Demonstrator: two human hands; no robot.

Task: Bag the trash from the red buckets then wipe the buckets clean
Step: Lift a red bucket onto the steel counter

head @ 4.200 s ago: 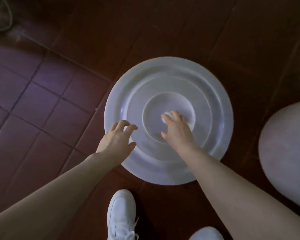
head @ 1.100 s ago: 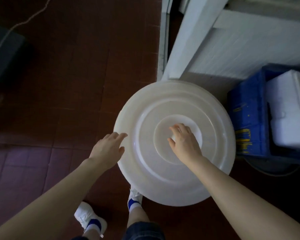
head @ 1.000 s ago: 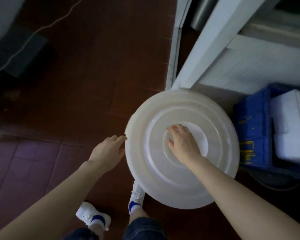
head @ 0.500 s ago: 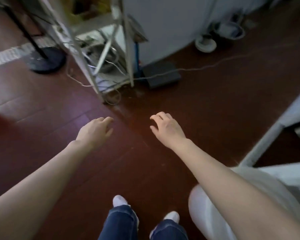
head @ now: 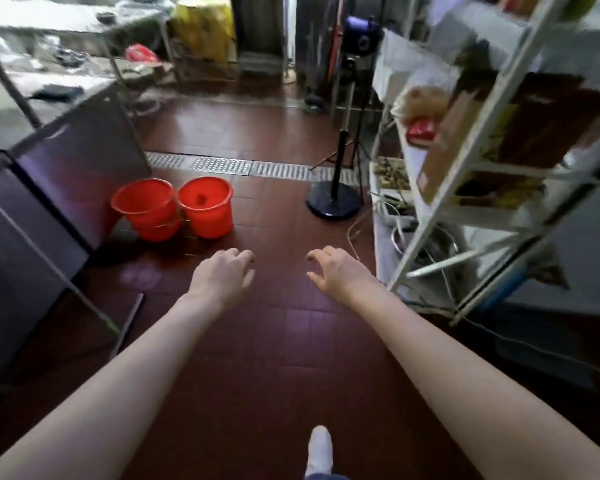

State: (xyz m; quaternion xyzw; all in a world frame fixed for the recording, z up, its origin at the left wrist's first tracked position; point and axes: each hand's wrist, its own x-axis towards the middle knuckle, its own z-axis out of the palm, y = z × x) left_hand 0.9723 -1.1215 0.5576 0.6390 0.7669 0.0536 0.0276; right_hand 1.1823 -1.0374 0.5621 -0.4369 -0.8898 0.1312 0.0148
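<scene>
Two red buckets stand side by side on the dark red tiled floor, ahead and to the left. The left bucket (head: 145,207) is beside a steel cabinet; the right bucket (head: 207,206) touches it. Their insides look red, and contents are not clear from here. My left hand (head: 221,274) and my right hand (head: 336,268) are stretched out in front of me, both holding nothing, fingers loosely curled. Both hands are well short of the buckets.
A steel cabinet (head: 66,161) stands on the left. A white metal shelf rack (head: 471,161) full of goods fills the right. A tripod stand with a round black base (head: 333,202) stands ahead right. A floor drain grate (head: 236,166) runs across behind the buckets.
Earlier my right hand gripped the knob of a white round lid, my left at its rim. The lid is gone from my hands, and the view has turned to the red buckets.
</scene>
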